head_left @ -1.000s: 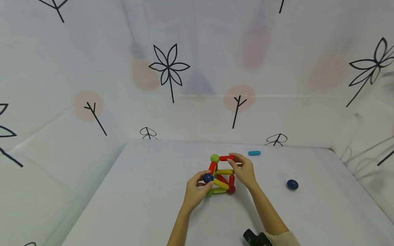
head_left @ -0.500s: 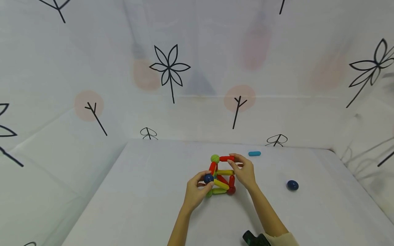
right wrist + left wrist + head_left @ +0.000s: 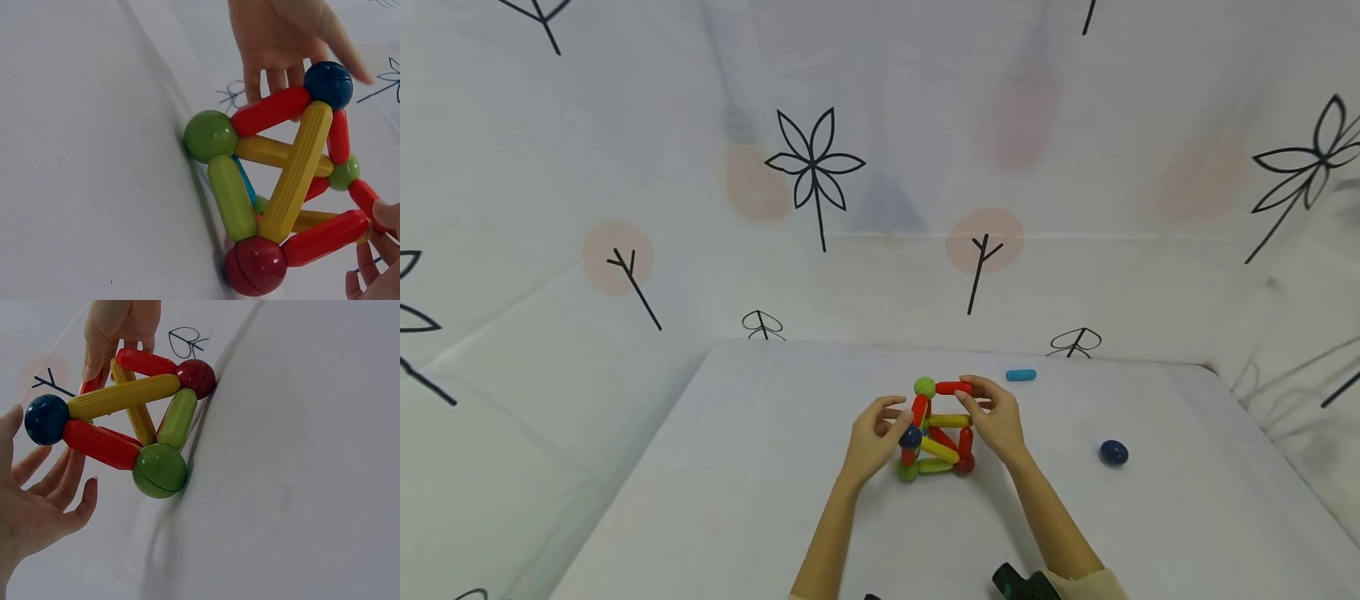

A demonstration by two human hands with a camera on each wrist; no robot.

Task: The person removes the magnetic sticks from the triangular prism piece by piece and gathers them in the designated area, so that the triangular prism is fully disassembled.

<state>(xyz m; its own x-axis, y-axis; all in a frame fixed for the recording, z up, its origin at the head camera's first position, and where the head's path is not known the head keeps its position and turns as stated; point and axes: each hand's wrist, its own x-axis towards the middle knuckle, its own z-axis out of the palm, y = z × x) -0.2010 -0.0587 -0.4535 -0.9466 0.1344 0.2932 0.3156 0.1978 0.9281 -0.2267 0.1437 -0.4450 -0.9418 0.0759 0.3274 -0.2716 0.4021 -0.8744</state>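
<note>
A frame of coloured rods and balls stands on the white table, built of red, yellow and green rods. Its dark blue ball (image 3: 47, 419) is at the upper left corner of the near face, beside my left hand (image 3: 872, 442). That hand's fingers are spread and apart from the ball in the left wrist view. My right hand (image 3: 996, 417) pinches the end of a red rod (image 3: 953, 387), which reaches out from the upper green ball (image 3: 924, 387). A dark red ball (image 3: 255, 266) and another green ball (image 3: 159, 470) form the lower front corners.
A loose blue rod (image 3: 1021, 375) lies toward the back of the table (image 3: 760, 467). Farther right is a loose dark blue ball (image 3: 1113, 452). Behind the table hangs a pale cloth (image 3: 880, 167) with plant drawings.
My left hand has let go of the frame's blue ball and moved slightly up and left, its fingers opening. The right hand keeps its pinch on the red rod, nearly still.
</note>
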